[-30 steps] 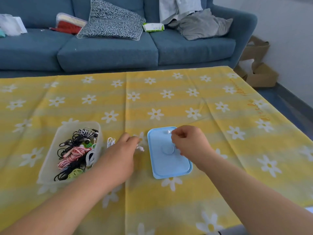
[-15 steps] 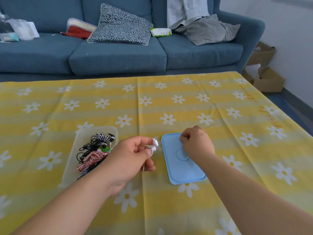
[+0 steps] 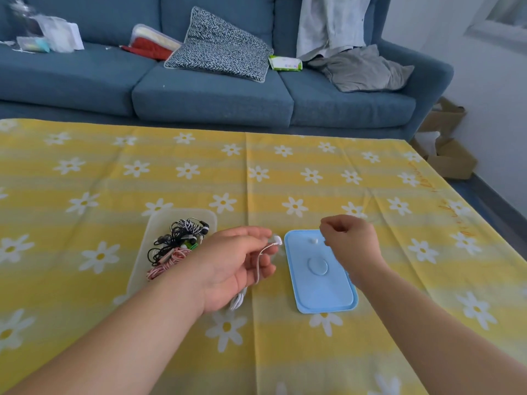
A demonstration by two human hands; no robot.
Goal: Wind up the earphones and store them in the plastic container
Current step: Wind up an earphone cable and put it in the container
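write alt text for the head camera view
A person's left hand holds white earphones over a yellow daisy tablecloth. The right hand is curled above a blue lid, its hold unclear. A plastic container of wound earphones sits beside the left hand, a blue sofa behind.

Yellow daisy-print tablecloth [image 3: 285, 172], pale blue lid [image 3: 322, 280], white earphones [image 3: 258, 263]

We note a blue sofa [image 3: 211, 101]; in front of it, a daisy tablecloth [image 3: 285, 181]; on its seat, a zigzag cushion [image 3: 219, 49], green packet [image 3: 285, 63], grey garment [image 3: 359, 68]; cardboard boxes [image 3: 445, 155] right of it
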